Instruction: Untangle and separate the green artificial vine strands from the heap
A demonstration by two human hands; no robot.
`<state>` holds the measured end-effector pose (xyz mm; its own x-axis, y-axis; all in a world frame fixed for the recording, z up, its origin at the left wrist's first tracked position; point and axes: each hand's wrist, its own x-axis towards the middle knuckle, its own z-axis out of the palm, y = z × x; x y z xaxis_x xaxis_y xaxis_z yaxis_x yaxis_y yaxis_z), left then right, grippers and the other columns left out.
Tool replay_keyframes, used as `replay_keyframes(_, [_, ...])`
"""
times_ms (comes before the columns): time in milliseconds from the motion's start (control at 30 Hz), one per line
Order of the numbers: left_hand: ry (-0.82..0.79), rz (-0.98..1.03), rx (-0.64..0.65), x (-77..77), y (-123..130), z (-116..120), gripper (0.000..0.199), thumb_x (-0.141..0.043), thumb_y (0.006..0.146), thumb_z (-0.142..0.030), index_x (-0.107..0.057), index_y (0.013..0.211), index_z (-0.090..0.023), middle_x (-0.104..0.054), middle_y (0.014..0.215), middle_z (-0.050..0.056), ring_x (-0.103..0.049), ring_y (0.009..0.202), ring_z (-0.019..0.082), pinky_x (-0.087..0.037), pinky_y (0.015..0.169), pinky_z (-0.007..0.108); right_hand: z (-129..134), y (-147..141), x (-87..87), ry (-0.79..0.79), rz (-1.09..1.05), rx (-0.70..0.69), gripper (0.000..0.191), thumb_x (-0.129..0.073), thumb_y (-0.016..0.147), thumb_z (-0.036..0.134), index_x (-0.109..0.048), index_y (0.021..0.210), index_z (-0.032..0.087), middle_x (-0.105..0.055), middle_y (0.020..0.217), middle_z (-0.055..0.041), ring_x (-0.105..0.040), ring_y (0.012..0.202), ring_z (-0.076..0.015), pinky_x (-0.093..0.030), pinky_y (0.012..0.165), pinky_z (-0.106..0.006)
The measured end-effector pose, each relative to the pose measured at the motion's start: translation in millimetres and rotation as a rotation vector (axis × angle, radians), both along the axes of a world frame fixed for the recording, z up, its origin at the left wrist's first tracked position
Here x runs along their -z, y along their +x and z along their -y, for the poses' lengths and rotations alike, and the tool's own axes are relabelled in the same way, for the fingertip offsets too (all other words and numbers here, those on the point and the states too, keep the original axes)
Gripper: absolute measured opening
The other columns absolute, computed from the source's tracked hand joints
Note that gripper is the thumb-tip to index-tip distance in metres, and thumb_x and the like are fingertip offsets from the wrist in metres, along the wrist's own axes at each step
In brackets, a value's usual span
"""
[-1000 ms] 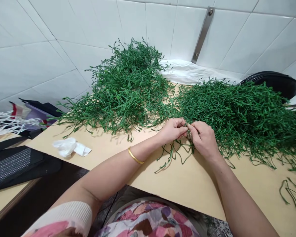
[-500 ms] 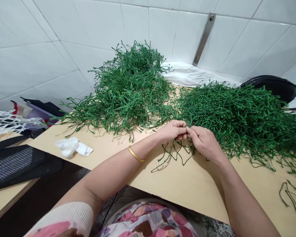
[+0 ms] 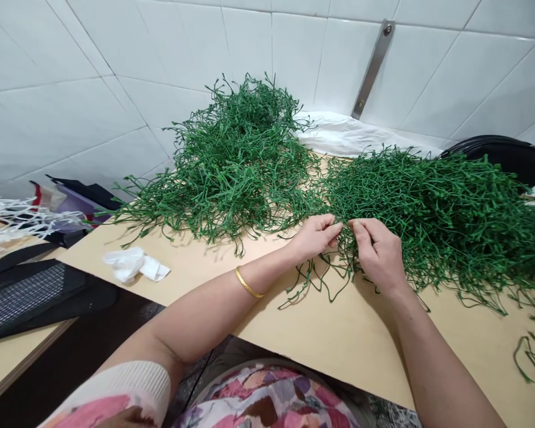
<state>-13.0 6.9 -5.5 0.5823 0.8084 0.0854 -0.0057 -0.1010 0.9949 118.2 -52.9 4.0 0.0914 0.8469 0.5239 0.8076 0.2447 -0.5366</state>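
- My left hand (image 3: 314, 238), with a gold bangle (image 3: 248, 283) on the wrist, has its fingers curled and pinched in at the near edge of the right-hand heap of green plastic vines (image 3: 437, 220).
- My right hand (image 3: 377, 252) is just beside it, not touching it, with thumb and forefinger closed on the same tangle.
- Loose vine strands (image 3: 321, 279) hang below my hands and lie on the bench (image 3: 339, 339).
- A second heap of green plastic vines (image 3: 236, 172) sits to the left, its strands touching the first heap.
- A crumpled white tissue (image 3: 129, 264) lies on the bench to my left.
- A black bag (image 3: 499, 157) and a white cloth (image 3: 348, 137) lie behind the heaps, against the white tiled wall (image 3: 89, 101).
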Motion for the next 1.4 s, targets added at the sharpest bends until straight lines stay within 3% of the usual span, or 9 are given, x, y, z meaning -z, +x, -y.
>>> replay_keyframes(167, [-0.045, 0.171, -0.026, 2.1, 3, 2, 0.033, -0.052, 0.078, -0.035, -0.034, 0.057, -0.017, -0.037, 0.049, -0.007, -0.031, 0.046, 0.004, -0.025, 0.047, 0.019, 0, -5, 3.1, -0.204, -0.108, -0.14, 0.03, -0.042, 0.086, 0.036, -0.053, 0.107, 0.017, -0.063, 0.088, -0.0054, -0.056, 0.075, -0.0161, -0.042, 0.067, -0.028])
replay_keyframes(233, [-0.034, 0.187, -0.014, 3.0, 4, 4, 0.033, -0.052, 0.078, -0.035, -0.033, 0.057, -0.017, -0.036, 0.049, -0.007, -0.031, 0.047, 0.004, -0.026, 0.048, 0.019, 0, -5, 3.2, -0.273, -0.189, -0.181, 0.032, -0.039, 0.087, 0.038, -0.051, 0.109, 0.017, -0.061, 0.082, -0.0038, -0.054, 0.071, -0.0151, -0.042, 0.063, -0.026])
replay_keyframes(367, [0.054, 0.098, -0.081, 3.2, 5, 7, 0.031, -0.049, 0.079, -0.028, -0.031, 0.056, -0.017, -0.032, 0.049, -0.007, -0.028, 0.048, 0.004, -0.025, 0.048, 0.02, 0, -7, 1.5, -0.305, -0.226, -0.188, 0.028, -0.032, 0.089, 0.039, -0.051, 0.082, 0.02, -0.052, 0.067, 0.0004, -0.047, 0.061, -0.0121, -0.037, 0.057, -0.024])
replay_keyframes(467, [0.089, 0.022, -0.123, 1.3, 5, 8, 0.031, -0.048, 0.079, -0.02, -0.03, 0.054, -0.017, -0.03, 0.048, -0.007, -0.026, 0.048, 0.004, -0.022, 0.047, 0.02, 1, -11, 0.9, -0.28, -0.111, -0.081, 0.032, -0.03, 0.09, 0.04, -0.04, 0.066, 0.021, -0.041, 0.055, 0.0034, -0.037, 0.051, -0.0104, -0.029, 0.051, -0.024])
replay_keyframes(600, [-0.129, 0.089, -0.026, -4.9, 4, 8, 0.033, -0.052, 0.078, -0.022, -0.031, 0.053, -0.016, -0.028, 0.046, -0.008, -0.023, 0.044, 0.003, -0.018, 0.045, 0.02, 0, -11, 3.3, -0.256, -0.066, -0.032, 0.035, -0.032, 0.089, 0.041, -0.032, 0.06, 0.02, -0.034, 0.051, 0.0043, -0.032, 0.049, -0.0099, -0.024, 0.051, -0.025])
replay_keyframes(800, [-0.454, 0.192, 0.19, -11.9, -4, 4, 0.03, -0.061, 0.072, -0.029, -0.037, 0.059, -0.016, -0.026, 0.046, -0.009, -0.018, 0.037, 0.001, -0.008, 0.039, 0.019, -4, -4, 5.2, -0.25, -0.403, -0.215, 0.039, -0.042, 0.085, 0.046, -0.04, 0.058, 0.019, -0.031, 0.055, 0.0042, -0.028, 0.051, -0.0088, -0.024, 0.049, -0.024])
replay_keyframes(1000, [-0.534, 0.284, 0.398, -14.7, -9, 5, 0.029, -0.063, 0.07, -0.032, -0.041, 0.063, -0.015, -0.024, 0.047, -0.009, -0.016, 0.038, 0.0, -0.011, 0.038, 0.015, 0, -3, 0.3, -0.279, -0.759, -0.36, 0.041, -0.051, 0.079, 0.05, -0.045, 0.054, 0.018, -0.031, 0.049, 0.0052, -0.022, 0.045, -0.0068, -0.018, 0.043, -0.024])
replay_keyframes(1400, [-0.62, 0.456, 0.517, -14.7, -3, 22, 0.024, -0.061, 0.072, -0.026, -0.041, 0.063, -0.015, -0.022, 0.044, -0.011, -0.013, 0.034, 0.0, -0.013, 0.034, 0.013, 7, 3, -1.4, -0.317, -1.058, -0.542, 0.043, -0.063, 0.07, 0.046, -0.044, 0.047, 0.016, -0.028, 0.043, 0.0059, -0.02, 0.041, -0.0044, -0.012, 0.041, -0.023])
